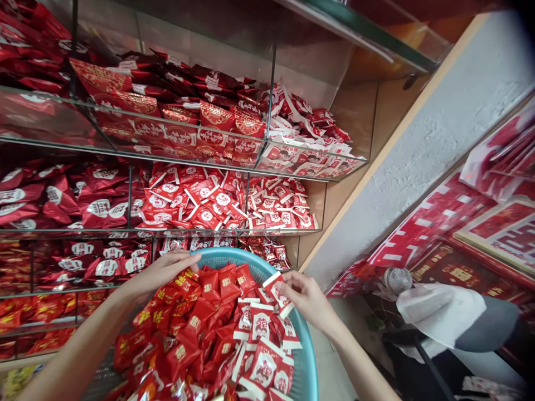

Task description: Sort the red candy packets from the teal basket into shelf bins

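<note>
A teal plastic basket (307, 356) sits in front of me, heaped with red candy packets (200, 328) and red-and-white packets (261, 356). My left hand (161, 271) reaches over the basket's far left rim, fingers stretched out and lying on the red packets. My right hand (307, 298) is at the right rim and pinches a red-and-white packet (278, 295) between thumb and fingers. Both forearms come up from the bottom of the view.
Glass-fronted shelves (251, 150) stacked in tiers hold several bins of red packets behind the basket. A grey wall (418, 156) rises on the right, with red boxes (480, 223) and a white plastic bag (434, 312) beyond it.
</note>
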Motion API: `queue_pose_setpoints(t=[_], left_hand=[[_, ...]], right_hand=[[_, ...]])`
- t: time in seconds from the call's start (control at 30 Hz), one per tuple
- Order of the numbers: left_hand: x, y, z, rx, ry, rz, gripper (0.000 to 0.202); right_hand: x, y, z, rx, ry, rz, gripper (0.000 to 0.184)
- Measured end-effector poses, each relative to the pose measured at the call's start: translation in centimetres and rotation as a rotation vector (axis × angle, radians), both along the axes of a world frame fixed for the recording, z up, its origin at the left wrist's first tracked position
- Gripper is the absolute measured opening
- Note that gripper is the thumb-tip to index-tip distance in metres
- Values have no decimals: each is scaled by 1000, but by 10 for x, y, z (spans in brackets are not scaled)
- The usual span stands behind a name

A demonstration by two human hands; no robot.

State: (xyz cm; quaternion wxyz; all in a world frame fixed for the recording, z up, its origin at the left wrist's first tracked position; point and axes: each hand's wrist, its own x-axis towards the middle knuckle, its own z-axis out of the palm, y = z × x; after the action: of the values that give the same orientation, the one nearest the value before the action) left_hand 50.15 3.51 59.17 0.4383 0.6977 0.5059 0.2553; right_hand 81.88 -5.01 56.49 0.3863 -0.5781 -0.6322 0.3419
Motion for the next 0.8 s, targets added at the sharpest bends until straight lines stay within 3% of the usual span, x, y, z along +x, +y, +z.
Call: queue_pose_setpoints(t=[0.27,0.43,0.67,0.8], left_hand=[[0,-1,0,-27,-34,-7,42],[2,-2,0,-54,-48,16,43],[2,-1,-1,-91,-57,14,40],[2,-1,0,-98,-38,5,42]], right_hand=[[-2,-24,-12,95,-171,-155,36],[-7,-29,-13,160,-298,-139,31],[-9,-29,-19,203,-275,-199,30],[-7,-31,-29,226,-171,-350,35]])
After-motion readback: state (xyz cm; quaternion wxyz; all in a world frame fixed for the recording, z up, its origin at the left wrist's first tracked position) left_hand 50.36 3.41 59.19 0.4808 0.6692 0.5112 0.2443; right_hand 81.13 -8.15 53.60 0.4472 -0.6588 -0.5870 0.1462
